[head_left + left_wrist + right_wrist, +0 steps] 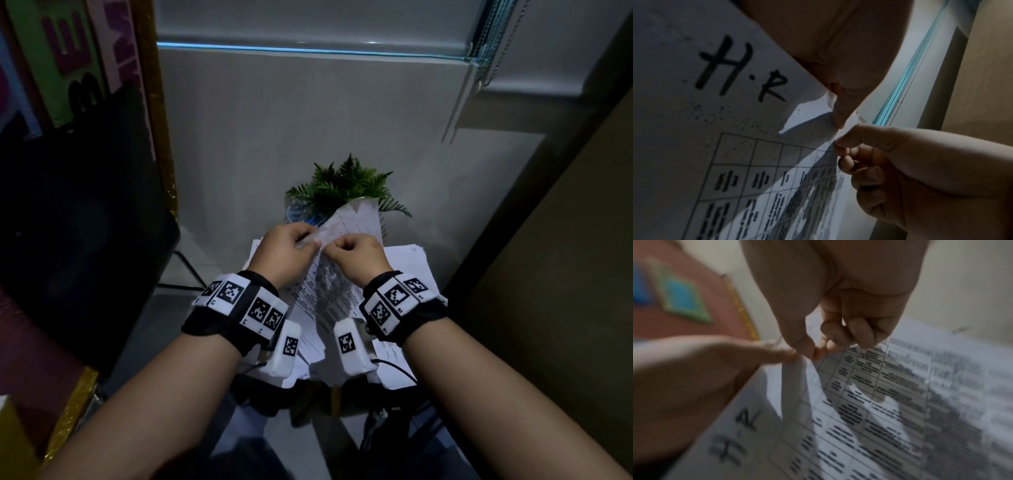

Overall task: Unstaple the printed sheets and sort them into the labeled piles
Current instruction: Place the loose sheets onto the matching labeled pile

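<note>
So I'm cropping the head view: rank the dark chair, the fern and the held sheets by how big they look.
1. Dark chair, though nearest the camera.
2. Held sheets.
3. Fern, partly hidden behind them.

1. The room is dim; most of the head view sits in grey-blue gloom, and the dark chair [78,212] at the left is almost featureless black.
2. The brightest thing is a thin cyan strip of light [308,49] along the wall ledge, seen again as a teal line [906,76] from the left wrist.
3. Straight edges bow near the head view's borders, the usual wide-angle bend.
4. In the left wrist view hard shadows fall across the printed sheet [735,162]; its "H.R" lettering is soft.
5. The right wrist view is smeared throughout: the table text [900,394] and coloured wall panel [680,296] are blurred.
</note>
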Available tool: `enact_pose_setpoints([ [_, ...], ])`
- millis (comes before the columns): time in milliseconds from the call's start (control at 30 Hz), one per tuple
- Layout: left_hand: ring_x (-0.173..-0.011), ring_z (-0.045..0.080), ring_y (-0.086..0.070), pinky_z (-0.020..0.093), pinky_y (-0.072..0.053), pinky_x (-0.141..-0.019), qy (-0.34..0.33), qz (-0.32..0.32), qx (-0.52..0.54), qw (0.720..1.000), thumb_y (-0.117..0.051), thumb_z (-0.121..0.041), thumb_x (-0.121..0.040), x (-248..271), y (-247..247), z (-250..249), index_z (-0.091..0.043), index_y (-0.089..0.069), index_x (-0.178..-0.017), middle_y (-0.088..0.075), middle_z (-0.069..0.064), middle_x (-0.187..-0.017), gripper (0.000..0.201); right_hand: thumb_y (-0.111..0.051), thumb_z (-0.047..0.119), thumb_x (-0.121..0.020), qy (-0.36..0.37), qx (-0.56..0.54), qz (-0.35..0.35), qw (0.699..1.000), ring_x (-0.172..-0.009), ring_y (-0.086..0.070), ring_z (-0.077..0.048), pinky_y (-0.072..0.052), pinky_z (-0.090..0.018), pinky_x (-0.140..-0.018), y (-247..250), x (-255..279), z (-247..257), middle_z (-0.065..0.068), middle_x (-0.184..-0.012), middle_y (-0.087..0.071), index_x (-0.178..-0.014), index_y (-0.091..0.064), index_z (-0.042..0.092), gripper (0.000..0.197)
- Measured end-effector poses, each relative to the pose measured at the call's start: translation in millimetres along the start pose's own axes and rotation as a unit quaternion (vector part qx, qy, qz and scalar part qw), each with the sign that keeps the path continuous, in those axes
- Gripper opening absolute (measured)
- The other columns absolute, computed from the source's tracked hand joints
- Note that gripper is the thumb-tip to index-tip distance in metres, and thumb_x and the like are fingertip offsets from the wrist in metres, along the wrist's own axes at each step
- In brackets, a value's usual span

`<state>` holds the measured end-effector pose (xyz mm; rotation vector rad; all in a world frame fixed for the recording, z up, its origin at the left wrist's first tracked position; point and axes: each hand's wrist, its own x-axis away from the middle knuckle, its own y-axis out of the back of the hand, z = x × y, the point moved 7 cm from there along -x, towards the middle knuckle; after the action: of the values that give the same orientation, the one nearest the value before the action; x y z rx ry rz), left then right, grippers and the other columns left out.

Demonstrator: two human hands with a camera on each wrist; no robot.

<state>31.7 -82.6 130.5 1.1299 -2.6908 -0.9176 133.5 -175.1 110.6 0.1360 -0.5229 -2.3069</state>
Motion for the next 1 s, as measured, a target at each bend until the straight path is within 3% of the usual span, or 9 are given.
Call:
enact_pose_setpoints([
  [200,-0.095,0.018,-0.064,0.033,-0.051,-0.088,0.024,-0.001,0.045,0.999,-0.059,-0.012,-0.088,1,-4,3,-0.011,-0.069,-0.106,-0.07,0.003,-0.098,0.02,-0.058,0.022,-0.088,0.052,0.056,-0.005,0.997,-0.063,-0.044,-0.017,-0.03,-0.028,-0.056,-13,3,3,-0.001,-0.065,-0.046,-0.069,-0.047,0.009,0.025],
  [333,-0.077,0.008,-0.06,0.019,-0.044,-0.069,0.058,-0.027,0.068,0.996,-0.061,-0.011,-0.086,0,-1,3,-0.014,-0.07,-0.098,-0.066,-0.003,-0.084,0.015,-0.057,0.014,-0.086,0.128,0.099,-0.031,0.986,-0.074,-0.044,-0.019,-0.027,-0.022,-0.062,-14,3,9,-0.005,-0.081,-0.046,-0.073,-0.046,0.009,0.017],
  [500,-0.065,0.014,-0.052,0.027,-0.044,-0.064,0.08,0.005,0.046,0.996,-0.057,-0.017,-0.078,-3,0,5,-0.011,-0.07,-0.083,-0.061,0.0,-0.066,0.016,-0.056,0.009,-0.087,0.202,0.115,-0.065,0.97,-0.069,-0.039,-0.015,-0.023,-0.02,-0.061,-14,10,10,0.002,-0.079,-0.038,-0.076,-0.043,0.013,0.017],
  [600,-0.078,0.016,-0.06,0.03,-0.048,-0.074,0.061,0.036,0.006,0.997,-0.057,-0.014,-0.084,-6,1,1,-0.008,-0.071,-0.094,-0.071,0.009,-0.086,0.018,-0.054,0.008,-0.088,0.232,0.143,-0.065,0.96,-0.071,-0.042,-0.019,-0.031,-0.027,-0.063,-16,16,11,-0.005,-0.084,-0.041,-0.08,-0.048,0.008,0.009],
  [700,-0.096,0.019,-0.063,0.034,-0.049,-0.088,0.061,0.021,0.005,0.998,-0.061,-0.019,-0.086,-9,5,4,-0.009,-0.069,-0.105,-0.071,0.008,-0.1,0.023,-0.056,0.011,-0.09,0.233,0.131,-0.076,0.961,-0.076,-0.052,-0.021,-0.042,-0.032,-0.07,-9,16,8,-0.011,-0.089,-0.055,-0.088,-0.059,0.003,0.009],
  [800,-0.098,0.02,-0.063,0.035,-0.049,-0.088,0.056,0.022,0.004,0.998,-0.062,-0.021,-0.086,-10,5,5,-0.013,-0.069,-0.101,-0.07,0.004,-0.096,0.018,-0.064,0.015,-0.086,0.2,0.105,-0.086,0.97,-0.075,-0.057,-0.014,-0.046,-0.023,-0.072,6,14,10,-0.007,-0.085,-0.067,-0.086,-0.069,0.006,0.01],
  [900,-0.101,0.021,-0.063,0.036,-0.049,-0.089,0.055,0.025,0.005,0.998,-0.062,-0.02,-0.087,-10,2,2,-0.012,-0.069,-0.102,-0.069,0.006,-0.098,0.018,-0.065,0.015,-0.084,0.172,0.126,-0.056,0.975,-0.069,-0.056,-0.009,-0.04,-0.008,-0.061,10,9,15,-0.001,-0.075,-0.066,-0.084,-0.07,0.007,0.009],
  [1000,-0.104,0.021,-0.062,0.039,-0.049,-0.093,0.06,0.028,0.008,0.998,-0.062,-0.019,-0.087,-10,-2,3,-0.011,-0.067,-0.109,-0.069,0.007,-0.105,0.024,-0.064,0.013,-0.081,0.161,0.164,-0.039,0.972,-0.066,-0.054,-0.011,-0.035,-0.013,-0.058,10,5,20,0.001,-0.069,-0.061,-0.076,-0.066,0.01,0.006],
])
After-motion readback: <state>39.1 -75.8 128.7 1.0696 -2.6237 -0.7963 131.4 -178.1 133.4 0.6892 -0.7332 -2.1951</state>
